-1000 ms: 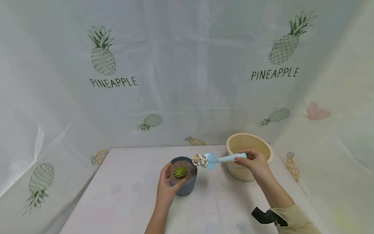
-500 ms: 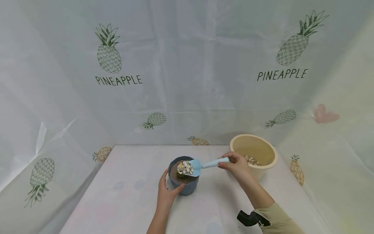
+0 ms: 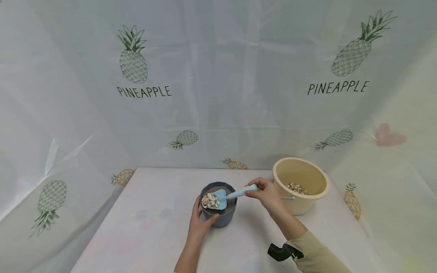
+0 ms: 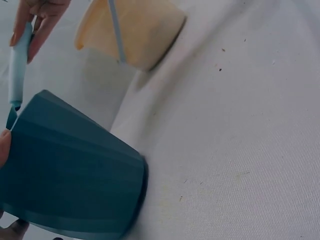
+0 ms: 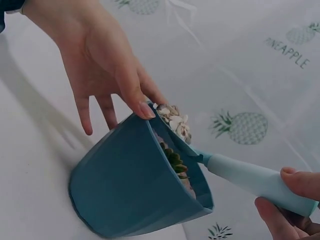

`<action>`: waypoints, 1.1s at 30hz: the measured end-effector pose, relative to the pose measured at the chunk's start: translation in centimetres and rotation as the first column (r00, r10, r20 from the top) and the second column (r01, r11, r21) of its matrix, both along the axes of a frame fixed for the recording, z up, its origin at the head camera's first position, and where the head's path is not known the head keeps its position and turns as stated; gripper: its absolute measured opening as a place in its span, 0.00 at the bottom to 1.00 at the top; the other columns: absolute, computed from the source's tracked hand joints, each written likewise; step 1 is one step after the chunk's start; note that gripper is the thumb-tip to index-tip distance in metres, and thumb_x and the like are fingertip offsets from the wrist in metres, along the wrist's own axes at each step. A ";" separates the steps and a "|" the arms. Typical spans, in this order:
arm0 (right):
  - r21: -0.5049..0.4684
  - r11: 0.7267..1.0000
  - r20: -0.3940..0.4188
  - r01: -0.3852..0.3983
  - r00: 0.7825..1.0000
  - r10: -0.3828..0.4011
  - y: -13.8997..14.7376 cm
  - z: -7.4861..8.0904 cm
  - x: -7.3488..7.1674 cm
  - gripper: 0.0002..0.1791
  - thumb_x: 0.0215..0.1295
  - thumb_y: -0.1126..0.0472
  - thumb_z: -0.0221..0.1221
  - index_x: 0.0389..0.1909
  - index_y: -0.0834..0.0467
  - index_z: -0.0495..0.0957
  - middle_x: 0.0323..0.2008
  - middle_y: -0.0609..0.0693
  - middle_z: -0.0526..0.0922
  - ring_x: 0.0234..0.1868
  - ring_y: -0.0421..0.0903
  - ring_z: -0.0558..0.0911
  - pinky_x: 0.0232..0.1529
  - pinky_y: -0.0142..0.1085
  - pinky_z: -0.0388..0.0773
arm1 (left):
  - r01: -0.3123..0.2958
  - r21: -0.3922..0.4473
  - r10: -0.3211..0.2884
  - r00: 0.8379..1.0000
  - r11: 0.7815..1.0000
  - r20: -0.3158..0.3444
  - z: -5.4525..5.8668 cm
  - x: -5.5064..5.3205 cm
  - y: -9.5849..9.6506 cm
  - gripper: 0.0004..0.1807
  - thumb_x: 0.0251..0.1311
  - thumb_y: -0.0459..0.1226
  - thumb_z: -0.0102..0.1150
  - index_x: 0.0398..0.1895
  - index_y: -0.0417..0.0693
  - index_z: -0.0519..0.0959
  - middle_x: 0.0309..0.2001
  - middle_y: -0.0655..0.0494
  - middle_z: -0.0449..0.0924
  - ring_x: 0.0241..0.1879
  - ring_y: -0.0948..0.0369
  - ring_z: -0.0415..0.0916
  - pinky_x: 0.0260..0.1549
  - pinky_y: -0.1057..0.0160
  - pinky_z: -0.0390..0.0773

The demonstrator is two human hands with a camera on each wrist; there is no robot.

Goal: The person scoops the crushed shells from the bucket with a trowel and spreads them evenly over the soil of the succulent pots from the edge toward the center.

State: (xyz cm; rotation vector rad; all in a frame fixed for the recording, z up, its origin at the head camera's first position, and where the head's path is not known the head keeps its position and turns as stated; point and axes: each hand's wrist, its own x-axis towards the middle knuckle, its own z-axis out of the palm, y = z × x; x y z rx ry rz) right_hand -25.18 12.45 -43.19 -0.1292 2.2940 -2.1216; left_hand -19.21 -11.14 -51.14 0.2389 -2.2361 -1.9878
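In the head view a blue-grey flower pot [image 3: 223,220] holding brown soil stands at the middle of the table. My left hand [image 3: 200,226] grips its near left side, thumb at the rim. My right hand [image 3: 269,196] holds a light blue hand trowel [image 3: 239,192] by the handle end. The trowel's blade is over the pot's opening, loaded with pale gravel [image 3: 209,201]. A green succulent [image 5: 175,161] shows inside the pot in the right wrist view, beneath the blade; from the head it is hidden.
A cream bucket [image 3: 302,204] with more gravel [image 3: 296,188] at its bottom stands behind and right of the right hand. The pale tablecloth [image 3: 150,223] runs back to a hanging sheet [image 3: 218,94] printed with pineapples. Small dark crumbs [image 4: 220,70] lie on the cloth.
My right hand has carried the loaded trowel leftward from beside the bucket to above the pot, covering the succulent from the head view. The left hand keeps its hold on the pot.
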 end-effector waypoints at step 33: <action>0.298 0.953 -0.149 -0.061 0.983 0.110 -0.9 2.3 -0.9 0.10 0.52 0.70 0.71 0.35 0.62 0.82 0.32 0.51 0.84 0.31 0.44 0.81 0.33 0.33 0.79 | -0.018 0.053 0.015 0.998 0.998 0.058 0.1 -0.1 0.4 0.56 0.48 0.33 0.76 0.77 0.53 0.51 0.76 0.41 0.46 0.68 0.34 0.53 0.56 0.38 0.68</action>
